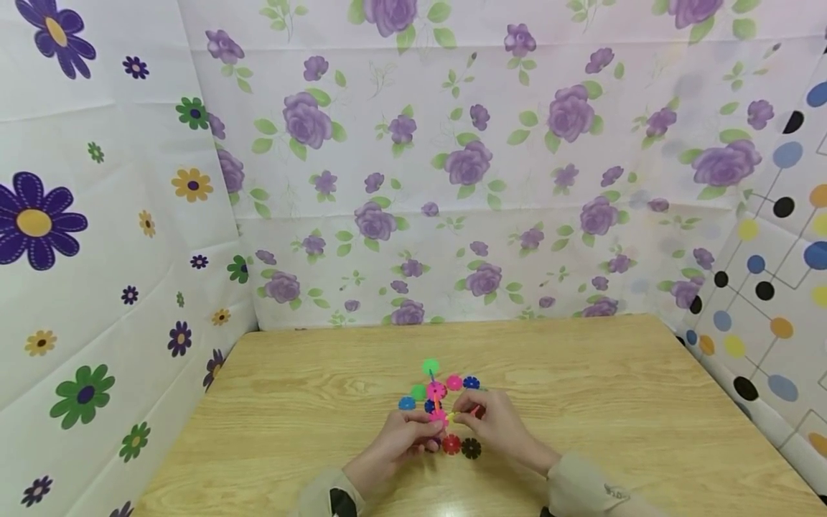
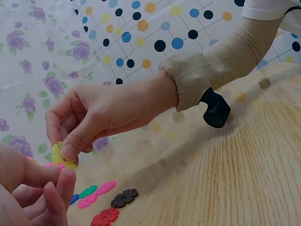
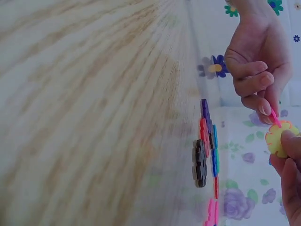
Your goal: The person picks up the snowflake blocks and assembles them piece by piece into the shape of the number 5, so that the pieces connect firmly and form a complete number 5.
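Counted, at lower centre of the head frame, one left hand (image 1: 402, 435), one right hand (image 1: 496, 421), one yellow disc (image 3: 274, 138), one black disc (image 1: 472, 449) and two light-green discs (image 1: 431, 367); could not tally the overlapping pink discs (image 1: 432, 389); also counted one tabletop (image 1: 310, 380) below and three printed cloths (image 1: 426, 187) filling left, top and right

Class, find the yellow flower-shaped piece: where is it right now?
In the right wrist view, the yellow piece is near the right edge, pinched by the right hand, close beside the pink piece that the left hand holds.
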The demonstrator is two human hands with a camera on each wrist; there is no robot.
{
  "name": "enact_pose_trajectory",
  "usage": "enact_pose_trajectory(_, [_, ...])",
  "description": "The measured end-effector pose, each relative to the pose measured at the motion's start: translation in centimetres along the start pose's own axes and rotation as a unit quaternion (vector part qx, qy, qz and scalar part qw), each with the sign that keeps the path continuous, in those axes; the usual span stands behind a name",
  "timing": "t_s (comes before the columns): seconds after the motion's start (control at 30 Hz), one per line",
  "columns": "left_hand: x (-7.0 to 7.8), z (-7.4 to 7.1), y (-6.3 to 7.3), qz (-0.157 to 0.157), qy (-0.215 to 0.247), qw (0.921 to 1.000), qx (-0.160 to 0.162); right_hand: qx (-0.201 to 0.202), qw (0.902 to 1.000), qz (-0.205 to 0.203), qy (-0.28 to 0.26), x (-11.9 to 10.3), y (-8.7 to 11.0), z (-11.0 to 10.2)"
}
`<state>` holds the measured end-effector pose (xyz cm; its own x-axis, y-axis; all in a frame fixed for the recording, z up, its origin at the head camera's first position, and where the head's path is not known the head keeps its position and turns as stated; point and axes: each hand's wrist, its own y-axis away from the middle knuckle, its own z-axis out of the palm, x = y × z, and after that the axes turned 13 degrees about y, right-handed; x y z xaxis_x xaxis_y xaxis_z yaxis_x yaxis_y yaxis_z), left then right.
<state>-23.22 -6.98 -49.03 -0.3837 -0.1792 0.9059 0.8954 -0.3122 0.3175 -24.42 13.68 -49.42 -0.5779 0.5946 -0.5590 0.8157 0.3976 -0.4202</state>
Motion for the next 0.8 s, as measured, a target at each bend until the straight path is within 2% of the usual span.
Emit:
enact_pose_trajectory(0.27, [0.3, 0.1, 0.3, 0.011, -0.015, 0.9997, 0.015, 0.044, 0.9982, -0.040, 0.003, -0.4, 0.1, 1.1])
enact_pose_trajectory(0.5, [0.9, -0.3, 0.4, 0.019, -0.039, 0.9989, 0.015, 0.035, 0.9989, -0.026, -0.018, -0.7, -0.3, 1.1])
enact_pose_trajectory(0.63, [1.1, -0.7, 0.6, 0.019, -0.069, 0.9974, 0.004, 0.021, 0.9981, -0.046, -0.034, -0.5, -0.3, 1.1])
enact_pose_trajectory(0.8, [1.5, -0.8, 0.6, 0.001, -0.099, 0.9950, -0.015, 0.012, 0.9977, -0.056, -0.037, -0.1, -0.4, 1.1])
